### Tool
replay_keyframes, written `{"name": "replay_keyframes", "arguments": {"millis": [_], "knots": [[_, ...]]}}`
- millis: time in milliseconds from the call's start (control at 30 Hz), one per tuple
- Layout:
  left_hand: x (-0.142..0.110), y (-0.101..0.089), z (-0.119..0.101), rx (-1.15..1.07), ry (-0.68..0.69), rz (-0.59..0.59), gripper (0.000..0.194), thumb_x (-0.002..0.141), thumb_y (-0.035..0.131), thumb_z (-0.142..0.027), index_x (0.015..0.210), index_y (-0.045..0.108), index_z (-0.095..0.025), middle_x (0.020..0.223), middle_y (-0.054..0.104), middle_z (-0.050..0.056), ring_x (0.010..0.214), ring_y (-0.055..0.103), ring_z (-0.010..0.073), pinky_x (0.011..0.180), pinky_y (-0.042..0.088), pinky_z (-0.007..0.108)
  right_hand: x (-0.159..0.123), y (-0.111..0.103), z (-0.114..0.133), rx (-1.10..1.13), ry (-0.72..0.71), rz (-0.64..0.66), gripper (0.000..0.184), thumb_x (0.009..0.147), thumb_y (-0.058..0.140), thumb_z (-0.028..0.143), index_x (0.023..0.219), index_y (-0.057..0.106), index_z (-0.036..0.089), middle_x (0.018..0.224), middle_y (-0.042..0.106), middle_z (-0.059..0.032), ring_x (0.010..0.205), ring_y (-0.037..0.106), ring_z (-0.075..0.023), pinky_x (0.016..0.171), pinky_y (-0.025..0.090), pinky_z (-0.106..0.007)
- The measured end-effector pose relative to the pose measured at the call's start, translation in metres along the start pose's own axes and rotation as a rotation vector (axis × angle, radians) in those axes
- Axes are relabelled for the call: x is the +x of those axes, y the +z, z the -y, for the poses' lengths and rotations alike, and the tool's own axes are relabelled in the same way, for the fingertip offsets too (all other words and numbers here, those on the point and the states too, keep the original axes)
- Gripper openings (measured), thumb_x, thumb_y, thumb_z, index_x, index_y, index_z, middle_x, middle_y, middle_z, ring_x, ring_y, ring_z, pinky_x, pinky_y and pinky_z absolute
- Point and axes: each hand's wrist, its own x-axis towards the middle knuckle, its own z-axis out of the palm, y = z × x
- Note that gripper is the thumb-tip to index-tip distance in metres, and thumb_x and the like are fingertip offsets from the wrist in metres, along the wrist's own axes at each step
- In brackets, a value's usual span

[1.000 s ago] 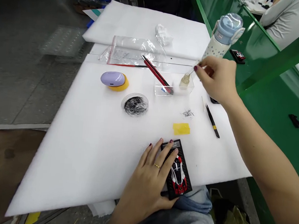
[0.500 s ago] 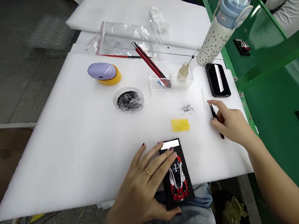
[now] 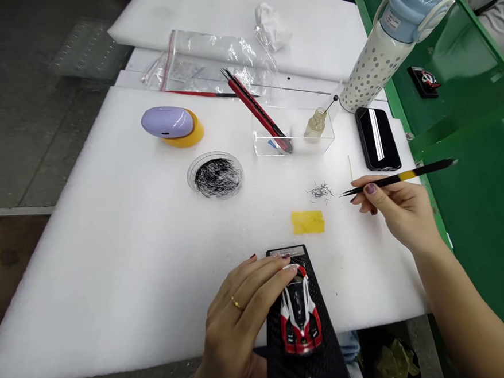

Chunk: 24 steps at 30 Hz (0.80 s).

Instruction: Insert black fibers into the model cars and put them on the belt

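My right hand (image 3: 399,208) holds black tweezers (image 3: 397,177) with a yellow band, tips pointing left toward a small heap of thin black pins (image 3: 320,191) on the white foam sheet (image 3: 123,232). My left hand (image 3: 243,315) rests on a black base plate (image 3: 305,354) that carries a red and white model car (image 3: 298,316), at the sheet's near edge. Its fingertips touch the car's front. A yellow tape patch (image 3: 308,222) lies between the car and the pins.
A round dish of black pins (image 3: 216,176), a purple and yellow case (image 3: 170,124), a clear box (image 3: 294,135) with a small bottle (image 3: 316,124) and red knife (image 3: 257,110), a phone (image 3: 378,139), a dotted flask (image 3: 375,59), a plastic bag (image 3: 213,65). Green bench at right.
My right hand left the small bottle, came down to the tweezers on the sheet and lifted them. My left hand drew the base plate and car toward me.
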Motion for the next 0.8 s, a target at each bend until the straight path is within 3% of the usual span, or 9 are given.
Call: {"name": "replay_keyframes", "arguments": {"millis": [200, 367, 800], "knots": [[0.002, 0.002, 0.009, -0.040, 0.024, 0.004, 0.051, 0.104, 0.038, -0.056, 0.133, 0.062, -0.021, 0.123, 0.069, 0.010, 0.119, 0.064, 0.0267, 0.101, 0.057, 0.044, 0.012, 0.002, -0.003, -0.212, -0.011, 0.037, 0.029, 0.087, 0.075, 0.049, 0.084, 0.076, 0.021, 0.086, 0.077, -0.0057, 0.069, 0.068, -0.0168, 0.062, 0.057, -0.032], [0.002, 0.002, 0.011, -0.072, 0.021, 0.016, 0.034, 0.105, 0.043, -0.030, 0.132, 0.062, -0.022, 0.128, 0.067, 0.006, 0.123, 0.062, 0.0226, 0.105, 0.055, 0.037, 0.028, 0.018, -0.002, 0.084, 0.056, 0.048, 0.039, 0.082, 0.077, 0.060, 0.084, 0.066, 0.023, 0.071, 0.072, -0.0019, 0.064, 0.069, -0.0161, 0.058, 0.057, -0.030], [0.002, -0.006, 0.008, -0.072, 0.015, 0.078, 0.035, 0.104, 0.047, -0.035, 0.131, 0.063, -0.018, 0.125, 0.067, 0.010, 0.123, 0.061, 0.0272, 0.102, 0.057, 0.041, 0.029, 0.037, -0.007, 0.024, 0.000, -0.005, 0.022, 0.083, 0.078, 0.032, 0.083, 0.057, 0.027, 0.068, 0.065, 0.0029, 0.061, 0.063, -0.0157, 0.055, 0.049, -0.031]]}}
